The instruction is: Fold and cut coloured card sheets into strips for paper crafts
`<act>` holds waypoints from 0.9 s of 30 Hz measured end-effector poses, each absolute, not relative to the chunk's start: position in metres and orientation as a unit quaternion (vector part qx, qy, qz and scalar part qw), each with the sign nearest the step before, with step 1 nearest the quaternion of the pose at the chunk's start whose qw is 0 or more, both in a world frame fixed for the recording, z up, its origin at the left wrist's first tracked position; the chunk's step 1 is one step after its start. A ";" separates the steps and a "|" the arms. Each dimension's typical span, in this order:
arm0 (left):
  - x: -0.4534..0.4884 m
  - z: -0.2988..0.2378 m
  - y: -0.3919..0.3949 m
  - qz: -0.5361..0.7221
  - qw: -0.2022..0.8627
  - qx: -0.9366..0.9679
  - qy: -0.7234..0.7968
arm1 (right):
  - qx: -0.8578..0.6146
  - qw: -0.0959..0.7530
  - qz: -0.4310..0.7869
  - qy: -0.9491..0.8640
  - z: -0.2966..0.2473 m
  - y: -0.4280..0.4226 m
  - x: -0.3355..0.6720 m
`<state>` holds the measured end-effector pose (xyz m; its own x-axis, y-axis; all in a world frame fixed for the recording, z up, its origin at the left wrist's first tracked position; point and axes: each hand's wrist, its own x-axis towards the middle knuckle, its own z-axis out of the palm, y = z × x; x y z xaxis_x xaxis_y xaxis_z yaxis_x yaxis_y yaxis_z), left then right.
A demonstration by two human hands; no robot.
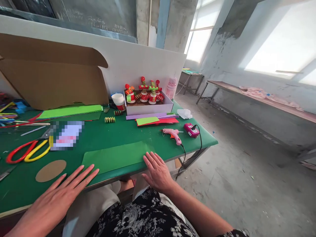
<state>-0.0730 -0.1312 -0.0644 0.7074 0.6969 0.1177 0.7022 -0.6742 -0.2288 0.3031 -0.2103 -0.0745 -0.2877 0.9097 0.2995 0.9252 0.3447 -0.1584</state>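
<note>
A long strip of green paper (116,155) lies flat along the front of the green table, close to its near edge. My left hand (63,194) is stretched out, fingers apart, with its fingertips at the strip's left end. At the other end, the fingers of my right hand (158,171) rest flat on the strip's right corner. Neither hand grips anything. Just beyond my left fingers lies a brown cardboard oval (51,171). Scissors (31,149) with one red and one yellow handle lie farther left.
A pink glue gun (172,134) and a magenta power socket (191,130) with black cords sit at right. Behind are a white box (150,109) of paper figures, paper cups (118,100), coloured sheets (71,111) and an open cardboard box (54,75). The table ends at right.
</note>
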 end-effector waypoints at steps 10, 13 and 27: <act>0.091 -0.061 -0.151 -0.153 0.099 -0.927 -0.329 | -0.575 0.179 -0.027 -0.797 -0.077 -0.212 0.303; 0.148 -0.073 -0.154 -0.196 0.055 -0.938 -0.279 | -0.566 0.187 -0.032 -0.802 -0.084 -0.211 0.304; 0.055 -0.089 -0.152 -0.193 0.125 -0.892 -0.390 | -0.564 0.214 -0.139 -0.786 -0.086 -0.207 0.302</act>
<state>0.0555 -0.1515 -0.0888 0.6220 0.6469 0.4411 0.7431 -0.6652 -0.0722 0.3015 -0.2066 -0.0858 -0.2733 0.8262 0.4926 0.9449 0.3265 -0.0232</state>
